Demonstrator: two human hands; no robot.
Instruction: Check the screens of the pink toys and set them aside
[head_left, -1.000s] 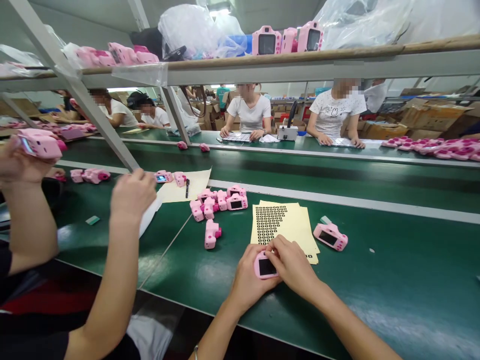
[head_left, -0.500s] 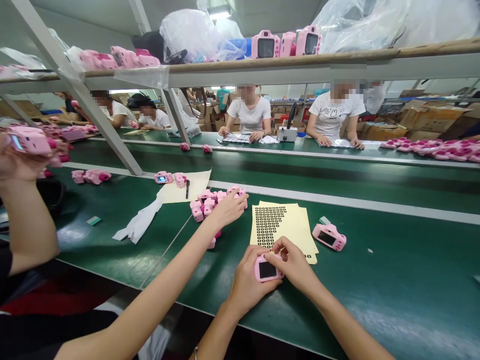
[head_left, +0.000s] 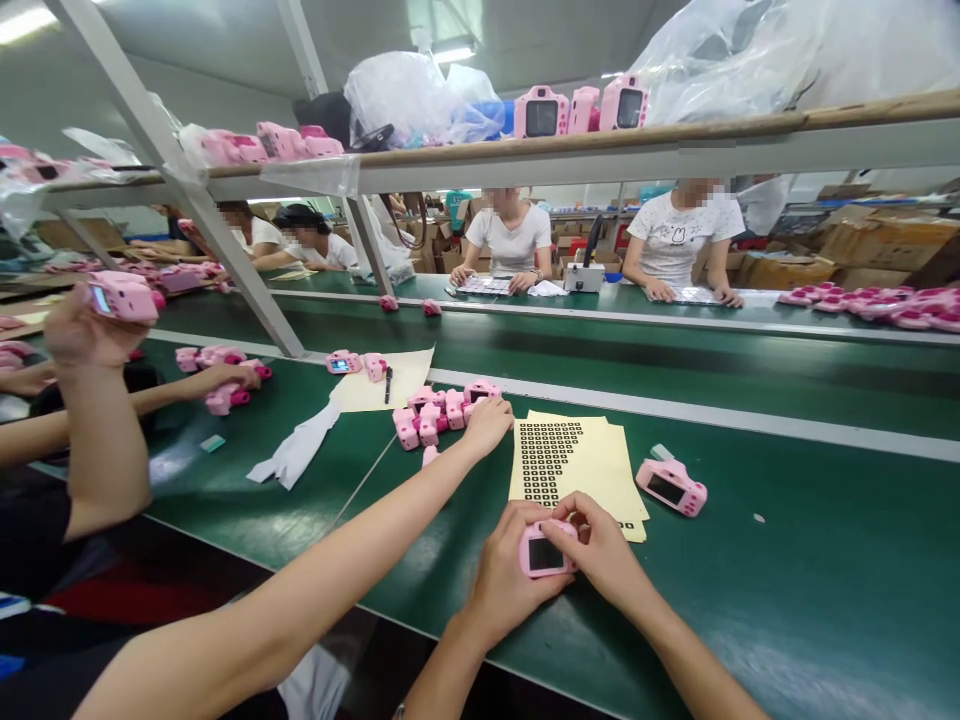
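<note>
My left hand (head_left: 504, 572) is wrapped round the left side and bottom of a pink toy camera (head_left: 546, 553), its dark screen facing me. Thumb and bent fingers of my right hand (head_left: 596, 548) close on the camera's top edge; whether a small piece is between the fingertips is hidden. Just beyond lie yellowish sheets (head_left: 611, 465) with rows of small black square stickers. To the right, another pink toy camera (head_left: 671, 487) rests on the green table, with a small pale block (head_left: 661, 453) behind it.
From the left, a co-worker's arm (head_left: 360, 540) reaches across to a cluster of pink cameras (head_left: 429, 412). Another person's raised hand (head_left: 94, 330) holds a camera. White cloth (head_left: 296, 447) and a pen (head_left: 388, 385) lie left. A shelf (head_left: 480, 165) spans overhead; people sit opposite.
The view has shifted slightly, moving everything right and down. My hands keep the same grip on the camera. Another person's arm now reaches cameras at the left.
</note>
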